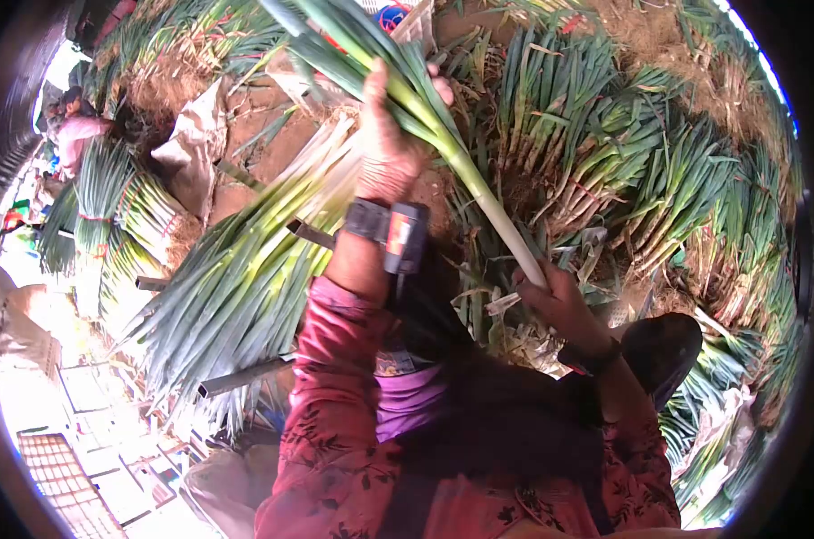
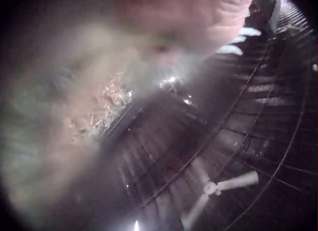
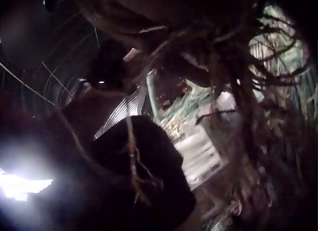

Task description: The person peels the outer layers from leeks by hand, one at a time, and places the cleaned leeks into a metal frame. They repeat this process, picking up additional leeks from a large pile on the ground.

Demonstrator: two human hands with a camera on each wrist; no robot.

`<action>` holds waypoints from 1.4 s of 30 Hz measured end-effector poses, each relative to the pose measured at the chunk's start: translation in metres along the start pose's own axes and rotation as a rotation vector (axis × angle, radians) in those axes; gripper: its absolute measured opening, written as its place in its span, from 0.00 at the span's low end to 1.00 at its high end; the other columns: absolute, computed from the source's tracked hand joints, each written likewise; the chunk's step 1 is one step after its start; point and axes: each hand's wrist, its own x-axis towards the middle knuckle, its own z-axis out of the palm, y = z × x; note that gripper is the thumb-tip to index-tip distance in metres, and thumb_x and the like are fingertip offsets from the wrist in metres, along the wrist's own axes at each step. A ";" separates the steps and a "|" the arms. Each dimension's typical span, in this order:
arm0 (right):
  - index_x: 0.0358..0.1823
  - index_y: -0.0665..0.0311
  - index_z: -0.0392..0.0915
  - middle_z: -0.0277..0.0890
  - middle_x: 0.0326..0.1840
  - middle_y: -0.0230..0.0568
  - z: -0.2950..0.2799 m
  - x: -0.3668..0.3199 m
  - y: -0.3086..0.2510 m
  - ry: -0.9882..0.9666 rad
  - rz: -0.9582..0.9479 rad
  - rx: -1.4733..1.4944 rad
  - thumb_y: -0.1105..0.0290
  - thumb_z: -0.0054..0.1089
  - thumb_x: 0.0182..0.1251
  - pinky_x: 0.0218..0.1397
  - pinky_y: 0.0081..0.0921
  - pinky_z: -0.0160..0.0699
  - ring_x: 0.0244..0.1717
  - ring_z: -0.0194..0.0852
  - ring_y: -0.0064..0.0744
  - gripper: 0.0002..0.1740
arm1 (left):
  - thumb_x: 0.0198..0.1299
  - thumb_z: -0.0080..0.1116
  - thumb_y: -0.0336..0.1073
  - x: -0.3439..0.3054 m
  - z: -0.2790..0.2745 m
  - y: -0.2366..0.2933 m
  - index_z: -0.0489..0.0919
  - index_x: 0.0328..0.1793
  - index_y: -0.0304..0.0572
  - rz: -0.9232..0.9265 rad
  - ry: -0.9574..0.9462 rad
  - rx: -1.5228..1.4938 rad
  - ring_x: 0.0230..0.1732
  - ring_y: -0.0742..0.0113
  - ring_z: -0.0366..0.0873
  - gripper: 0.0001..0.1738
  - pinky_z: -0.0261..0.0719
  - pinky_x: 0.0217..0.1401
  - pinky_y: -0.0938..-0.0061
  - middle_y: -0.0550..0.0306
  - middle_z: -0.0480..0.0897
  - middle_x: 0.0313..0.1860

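Note:
A long leek (image 1: pixel 470 175) slants across the head view, green leaves at the top and white shank toward the lower right. My left hand (image 1: pixel 391 148) grips it around the upper part, thumb in front and fingertips showing past the far side. Low on the white shank, my right hand (image 1: pixel 555 301) holds the root end. Stringy roots (image 3: pixel 136 166) hang dark and close in the right wrist view. To the left of the leek, a large pile of trimmed leeks (image 1: pixel 245 260) lies across metal bars (image 1: pixel 245 375). In the left wrist view, the palm (image 2: pixel 198 17) is blurred.
Bundles of leeks with roots (image 1: pixel 595 171) cover the ground at the right. Tied bundles (image 1: pixel 101 207) stand at the far left, near another person (image 1: pixel 74 135) in pink. A pale sack (image 1: pixel 196 135) lies on bare soil. Overhead is a ceiling fan (image 2: pixel 212 188).

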 end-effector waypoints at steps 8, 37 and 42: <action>0.56 0.69 0.70 0.77 0.48 0.47 -0.001 0.137 -0.048 0.201 -0.595 -0.308 0.72 0.49 0.70 0.50 0.30 0.76 0.46 0.77 0.37 0.15 | 0.61 0.57 0.53 -0.051 -0.006 0.186 0.73 0.54 0.44 0.618 0.186 0.243 0.54 0.51 0.73 0.25 0.66 0.65 0.53 0.50 0.79 0.48; 0.57 0.66 0.71 0.77 0.45 0.56 0.102 0.267 -0.007 -0.059 -0.576 -0.386 0.63 0.45 0.73 0.51 0.38 0.76 0.46 0.78 0.50 0.18 | 0.66 0.47 0.53 -0.243 -0.138 0.155 0.77 0.50 0.28 -0.152 0.732 1.145 0.35 0.63 0.82 0.29 0.80 0.37 0.74 0.48 0.83 0.35; 0.41 0.65 0.74 0.75 0.34 0.54 0.082 0.149 0.154 -0.398 -0.224 -0.718 0.67 0.50 0.65 0.37 0.46 0.74 0.37 0.76 0.54 0.10 | 0.69 0.47 0.51 -0.175 -0.088 0.127 0.77 0.53 0.34 0.008 0.600 1.054 0.41 0.67 0.79 0.24 0.74 0.46 0.74 0.53 0.82 0.39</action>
